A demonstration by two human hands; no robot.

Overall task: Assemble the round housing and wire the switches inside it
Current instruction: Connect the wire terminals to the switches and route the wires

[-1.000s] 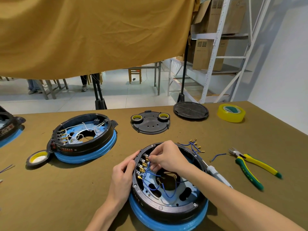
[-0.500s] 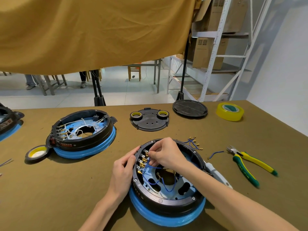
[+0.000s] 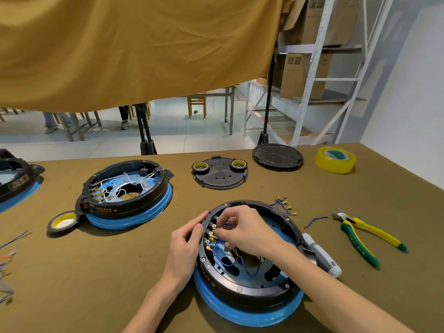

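Little has shifted over the past second: both hands have stayed at the switch row while the view tipped slightly. The right hand (image 3: pixel 242 227) reaches over the rim with fingers curled, pinching a thin blue wire (image 3: pixel 229 224) at the brass-tipped switch terminals (image 3: pixel 211 236) on the inner left wall; the left hand (image 3: pixel 186 243) grips the outside of the round black housing on its blue ring (image 3: pixel 247 306), steadying it where it sits on the near olive-brown tabletop (image 3: pixel 96 272). Judging by the loops of blue wire already lying across the housing floor, some connections seem made, yet a bundle of loose blue leads with brass lugs (image 3: pixel 283 205) hangs over the far rim, so wiring looks only partly done. A second black housing with white wiring (image 3: pixel 127 188) sits well apart to the left. A flat black cover plate (image 3: pixel 219 174) and a round black lid (image 3: pixel 277 156) lie unused farther back, suggesting closing-up remains. Green-and-yellow pliers (image 3: pixel 360 236) rest to the right.
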